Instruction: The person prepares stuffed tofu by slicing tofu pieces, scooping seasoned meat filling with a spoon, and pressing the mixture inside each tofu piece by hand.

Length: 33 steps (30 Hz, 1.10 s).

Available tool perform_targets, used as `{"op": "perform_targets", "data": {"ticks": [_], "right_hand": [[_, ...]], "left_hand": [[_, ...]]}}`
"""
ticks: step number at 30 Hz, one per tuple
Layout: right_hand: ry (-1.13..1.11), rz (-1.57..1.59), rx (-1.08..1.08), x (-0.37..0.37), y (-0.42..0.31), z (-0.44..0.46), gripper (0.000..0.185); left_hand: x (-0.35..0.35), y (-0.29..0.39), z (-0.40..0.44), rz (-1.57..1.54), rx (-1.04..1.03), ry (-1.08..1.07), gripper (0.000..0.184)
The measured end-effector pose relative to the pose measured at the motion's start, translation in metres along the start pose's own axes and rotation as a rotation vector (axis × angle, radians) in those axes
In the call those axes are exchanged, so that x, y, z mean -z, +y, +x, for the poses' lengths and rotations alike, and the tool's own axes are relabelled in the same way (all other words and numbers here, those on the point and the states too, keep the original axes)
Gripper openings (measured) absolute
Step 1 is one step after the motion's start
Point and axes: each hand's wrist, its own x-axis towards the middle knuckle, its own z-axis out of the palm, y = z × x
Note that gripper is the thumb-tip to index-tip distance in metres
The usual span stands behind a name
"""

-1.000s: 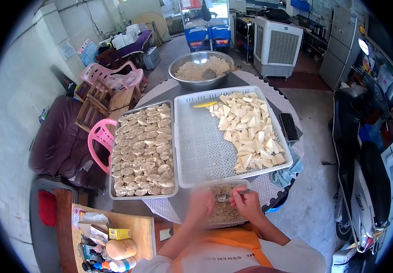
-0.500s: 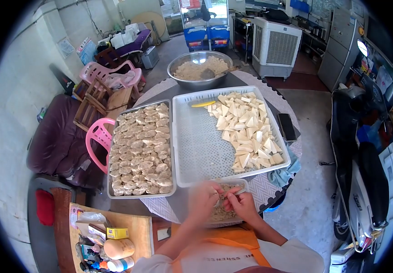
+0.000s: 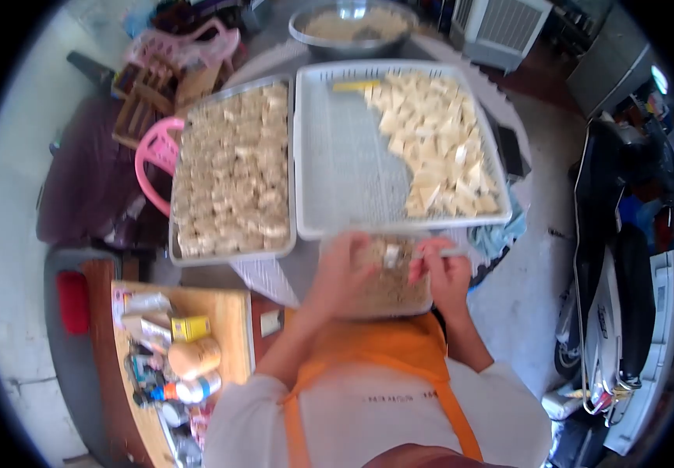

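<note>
In front of my body is a shallow container (image 3: 399, 295) of crumbly brown filling. A small white piece (image 3: 391, 256) shows on the filling. My left hand (image 3: 343, 273), blurred, is over the container's left side with its fingers apart and nothing visible in them. At the right side, my right hand (image 3: 442, 271) is closed around a thin pale utensil (image 3: 454, 252); its working end is not clear. Past the container stands a white perforated tray (image 3: 344, 171) with pale triangular tofu pieces (image 3: 434, 140) on its right part. Left of it, a metal tray (image 3: 291, 199) holds rows of filling-covered pieces (image 3: 231, 171).
A yellow-handled tool (image 3: 356, 86) lies in the white tray. Behind it is a large metal bowl (image 3: 306, 39) of filling. A phone (image 3: 511, 152) and a blue cloth (image 3: 500, 234) are at the right. Bottles and boxes crowd a wooden side table (image 3: 231, 320); a scooter (image 3: 610, 312) stands right.
The view has tilted down, so the trays appear higher. My hands have moved apart; the left has come away from the right hand and opened. The right still grips the utensil.
</note>
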Motion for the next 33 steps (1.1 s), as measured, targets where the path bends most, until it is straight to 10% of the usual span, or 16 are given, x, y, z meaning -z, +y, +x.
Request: {"op": "perform_targets", "data": {"ticks": [13, 25, 33], "right_hand": [[0.121, 0.042, -0.011, 0.011, 0.000, -0.003, 0.018], [0.038, 0.216, -0.236, -0.028, 0.000, -0.001, 0.017], [-0.079, -0.033, 0.051, -0.036, 0.003, -0.015, 0.015]], "left_hand": [[0.000, 0.003, 0.004, -1.219, 0.310, -0.116, 0.031], [-0.017, -0.006, -0.012, -0.662, 0.300, 0.124, 0.047], [-0.014, -0.014, -0.017, -0.607, 0.341, 0.147, 0.044]]}}
